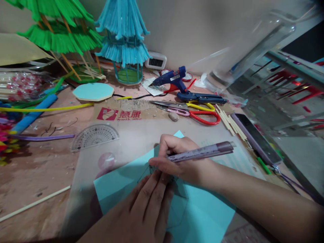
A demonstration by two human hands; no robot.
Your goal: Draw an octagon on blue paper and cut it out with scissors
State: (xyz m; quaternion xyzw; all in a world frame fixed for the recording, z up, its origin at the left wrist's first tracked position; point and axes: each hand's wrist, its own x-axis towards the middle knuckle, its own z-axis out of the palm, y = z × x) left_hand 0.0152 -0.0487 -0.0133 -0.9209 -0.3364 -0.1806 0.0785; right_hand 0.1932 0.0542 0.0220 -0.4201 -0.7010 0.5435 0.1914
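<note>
- The right hand (177, 158) holds a grey pen (202, 152) in a writing grip, its tip down on the light blue paper sheet (202, 216), where thin drawn lines show.
- The left hand (149, 206) lies flat, fingers spread and grasping nothing, pressing the sheet so it stays put beside the pen tip.
- The sheet rests on a translucent mat (131, 138) on the surface, which gives a smooth backing.
- A protractor (95, 135) lies just beyond the mat's corner; scissors (199, 114) and a blue glue gun (174, 79) sit farther back, within reach.

Left hand (149, 202) flat (right hand (177, 158) gripping)
</note>
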